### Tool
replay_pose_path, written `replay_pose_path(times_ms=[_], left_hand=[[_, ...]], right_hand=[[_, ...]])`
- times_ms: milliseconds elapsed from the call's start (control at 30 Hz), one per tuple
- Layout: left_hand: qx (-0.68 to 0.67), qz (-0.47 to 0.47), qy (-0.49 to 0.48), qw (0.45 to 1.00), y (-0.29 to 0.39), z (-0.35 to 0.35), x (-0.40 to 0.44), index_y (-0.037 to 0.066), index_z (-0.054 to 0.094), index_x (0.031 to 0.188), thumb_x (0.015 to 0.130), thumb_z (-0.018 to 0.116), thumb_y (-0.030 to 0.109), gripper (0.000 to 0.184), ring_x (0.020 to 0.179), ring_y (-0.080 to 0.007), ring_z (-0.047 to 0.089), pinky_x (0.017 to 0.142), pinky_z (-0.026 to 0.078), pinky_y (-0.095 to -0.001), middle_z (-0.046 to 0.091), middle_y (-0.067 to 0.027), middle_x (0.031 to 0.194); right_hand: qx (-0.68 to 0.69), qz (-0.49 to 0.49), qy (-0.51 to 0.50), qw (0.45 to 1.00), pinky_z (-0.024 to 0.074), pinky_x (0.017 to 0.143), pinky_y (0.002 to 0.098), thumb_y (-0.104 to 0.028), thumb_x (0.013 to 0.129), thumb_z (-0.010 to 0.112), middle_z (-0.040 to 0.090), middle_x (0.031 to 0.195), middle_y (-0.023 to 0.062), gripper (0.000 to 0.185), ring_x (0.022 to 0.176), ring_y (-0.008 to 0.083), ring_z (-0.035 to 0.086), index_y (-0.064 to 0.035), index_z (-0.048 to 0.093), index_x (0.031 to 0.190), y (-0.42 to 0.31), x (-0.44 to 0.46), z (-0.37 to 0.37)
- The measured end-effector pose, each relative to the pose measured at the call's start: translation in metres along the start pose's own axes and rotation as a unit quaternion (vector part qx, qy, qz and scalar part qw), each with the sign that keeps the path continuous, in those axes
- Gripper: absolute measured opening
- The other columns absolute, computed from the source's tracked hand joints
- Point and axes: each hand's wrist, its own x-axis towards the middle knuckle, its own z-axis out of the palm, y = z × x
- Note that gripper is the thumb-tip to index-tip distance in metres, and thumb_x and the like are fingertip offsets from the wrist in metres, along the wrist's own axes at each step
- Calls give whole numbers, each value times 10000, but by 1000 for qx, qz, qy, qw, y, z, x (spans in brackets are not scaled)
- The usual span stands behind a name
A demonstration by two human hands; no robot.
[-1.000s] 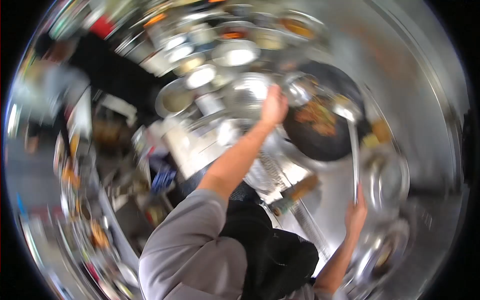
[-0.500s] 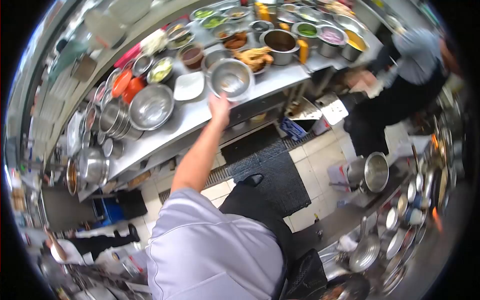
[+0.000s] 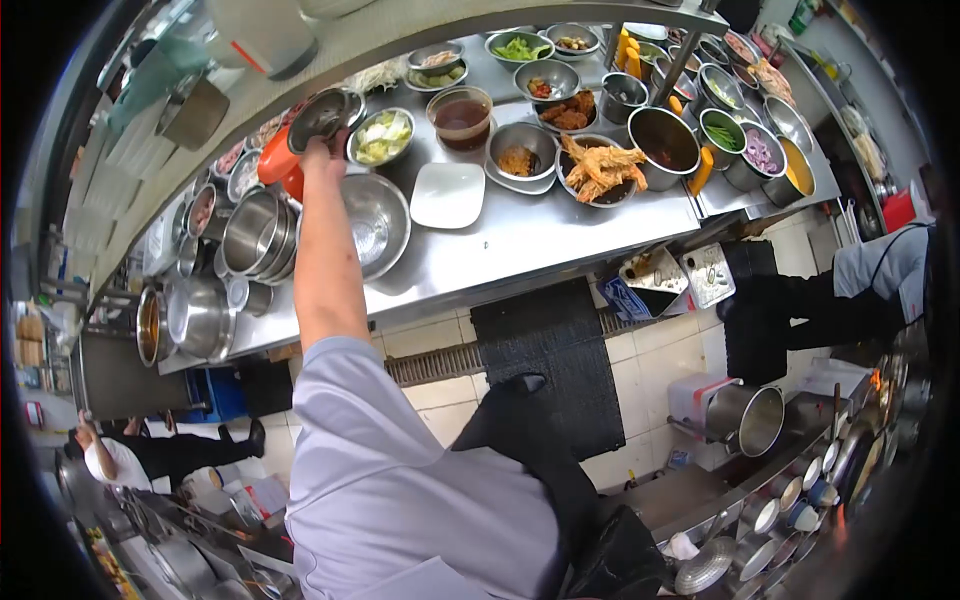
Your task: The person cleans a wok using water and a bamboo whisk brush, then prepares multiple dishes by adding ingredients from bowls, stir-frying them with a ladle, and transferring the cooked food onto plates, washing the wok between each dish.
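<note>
My left hand [image 3: 322,160] reaches far across the counter, its fingers closed at the near rim of a small metal bowl [image 3: 318,118]. The bowl is tilted and dark inside; I cannot make out its contents. Beside it are an orange container [image 3: 278,162] and a bowl of cut lettuce [image 3: 380,137]. Just right of my forearm lies a large metal bowl [image 3: 385,225], partly covered by the arm. A white square plate [image 3: 447,196] rests to its right. My right hand is out of view.
Fried food [image 3: 600,165], a pot of dark sauce [image 3: 663,145] and several ingredient bowls line the counter [image 3: 560,235]. An overhead shelf [image 3: 440,38] runs above its back. A black mat [image 3: 545,360] covers the floor. Co-workers stand right [image 3: 840,300] and lower left [image 3: 190,470].
My left hand has moved left and farther back with the small metal bowl, away from beside the white plate. The view has turned, and the co-worker on the right has shifted.
</note>
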Motion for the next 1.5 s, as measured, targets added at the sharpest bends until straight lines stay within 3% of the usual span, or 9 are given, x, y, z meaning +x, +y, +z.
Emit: replay_pose_path(times_ms=[200,267,433,600,733,967,1200,1300,1500], left_hand=[[279,155,-195,928,-81,11,-135,28,524,1089,973,576,228,238,968,-190,638,833,513,-305,602,-64,961],[333,8,-301,893,-161,1,-269,11,534,1096,996,561,265,274,975,-177,629,830,521,-298,624,-114,1069],[280,-366,-724,513,-270,-64,-589,9,591,1101,978,570,103,156,954,-167,643,807,519,-283,646,-93,1033],[189,-120,-940,257,-326,-106,-809,1,611,1135,907,648,150,274,964,-281,641,857,503,-357,653,-170,1080],[149,128,-944,264,-440,-150,-937,-24,596,1148,848,701,220,401,1000,-391,627,885,495,-436,642,-229,1119],[291,127,-946,-64,-472,-161,-1010,-37,517,1159,766,751,360,606,1048,-423,593,940,443,-460,615,-279,1113],[232,-375,-893,85,-395,-171,-1046,18,386,1315,938,616,224,487,1129,-300,550,969,462,-424,502,-148,1290],[351,-584,-727,87,-384,-171,-1065,50,360,1371,991,548,359,524,1121,-304,551,937,492,-516,498,-133,1289],[446,-517,-704,-194,-393,-216,-1151,99,451,1322,945,621,352,485,1083,-254,553,903,503,-559,523,-67,1248]], right_hand=[[-35,22,47,998,498,844,413,-117,896,489,624,1214,226,579,992,328,641,-119,409,1469,90,-62,-74],[-67,25,71,995,507,830,413,-107,888,490,635,1199,224,585,974,327,650,-125,414,1468,115,-113,-104],[-199,143,193,950,510,842,451,-49,806,561,655,1103,237,649,983,400,639,-265,486,1413,196,-215,-137],[-216,254,193,923,511,865,471,-123,850,635,652,1112,191,619,988,390,634,-313,464,1413,190,-323,-169],[-230,274,196,913,524,811,468,-109,851,644,660,1076,141,603,938,376,647,-321,493,1395,152,-382,-217],[-142,301,148,931,520,846,450,-101,822,679,663,1074,206,599,950,381,651,-275,529,1376,187,-381,-226],[218,184,301,910,539,797,376,-164,934,602,688,1118,175,549,945,276,679,-152,428,1454,253,-245,-121],[416,401,211,788,556,767,363,-203,955,579,625,1254,209,543,999,260,667,-112,406,1462,199,-217,-142],[248,246,282,893,509,863,419,-221,955,586,643,1133,264,507,1014,407,648,-176,444,1440,192,-158,-116]])
